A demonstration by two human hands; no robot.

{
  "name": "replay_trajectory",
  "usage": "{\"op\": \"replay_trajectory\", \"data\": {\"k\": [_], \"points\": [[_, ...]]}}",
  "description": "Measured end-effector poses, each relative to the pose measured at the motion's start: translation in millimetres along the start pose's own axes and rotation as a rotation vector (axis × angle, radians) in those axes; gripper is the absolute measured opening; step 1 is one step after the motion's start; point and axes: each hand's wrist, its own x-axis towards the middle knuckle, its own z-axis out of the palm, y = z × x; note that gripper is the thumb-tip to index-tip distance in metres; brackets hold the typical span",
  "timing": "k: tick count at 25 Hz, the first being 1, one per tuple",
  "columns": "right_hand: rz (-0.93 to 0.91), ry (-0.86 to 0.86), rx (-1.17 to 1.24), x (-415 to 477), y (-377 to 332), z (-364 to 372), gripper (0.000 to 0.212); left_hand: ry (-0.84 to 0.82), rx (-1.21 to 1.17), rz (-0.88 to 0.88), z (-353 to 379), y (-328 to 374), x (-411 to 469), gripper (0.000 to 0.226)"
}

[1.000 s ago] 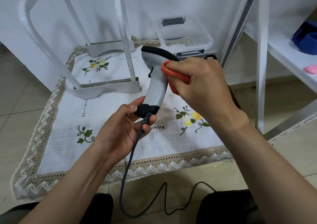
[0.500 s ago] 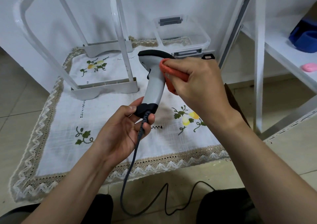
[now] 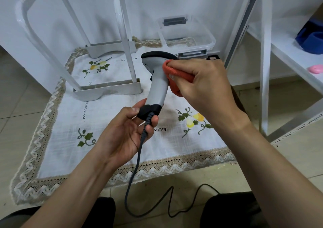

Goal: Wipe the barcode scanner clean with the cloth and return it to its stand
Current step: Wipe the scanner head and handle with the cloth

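Observation:
The grey barcode scanner (image 3: 158,86) with a black top and black base stands upright in mid-air over the embroidered cloth mat (image 3: 108,122). My left hand (image 3: 125,131) grips its black base, where the dark cable (image 3: 138,159) leaves it and runs down to the floor. My right hand (image 3: 202,86) holds the folded orange cloth (image 3: 176,77) pressed against the right side of the scanner's neck and handle. A dark object (image 3: 235,96) shows partly behind my right wrist; I cannot tell what it is.
A white frame with flat feet (image 3: 108,89) stands on the mat at the left. A clear plastic box (image 3: 185,33) sits at the back by the wall. White shelving (image 3: 265,61) at the right carries a blue object (image 3: 311,39) and a pink one (image 3: 315,69).
My right hand and the cloth have slid slightly down the scanner's neck. The scanner has tipped a little more upright. My left hand keeps its grip.

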Motion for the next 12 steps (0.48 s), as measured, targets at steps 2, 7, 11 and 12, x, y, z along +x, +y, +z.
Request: {"op": "replay_trajectory", "data": {"k": [2, 7, 11, 12], "points": [[0.003, -0.071, 0.058, -0.3, -2.8, -1.6, 0.023, 0.011, -0.016, 0.008, -0.6, 1.8, 0.0, 0.056], [0.097, -0.053, 0.170, -0.9, -6.9, -6.9, 0.022, 0.009, -0.029, 0.021, -0.6, 4.0, -0.3, 0.058], [0.110, -0.021, 0.127, -1.0, -4.7, -7.4, 0.022, 0.027, 0.004, 0.028, 2.8, 1.5, -1.5, 0.054], [0.099, -0.058, 0.137, -1.9, -5.5, -6.9, 0.022, 0.033, -0.006, 0.032, 3.6, 1.5, -1.5, 0.050]]}}
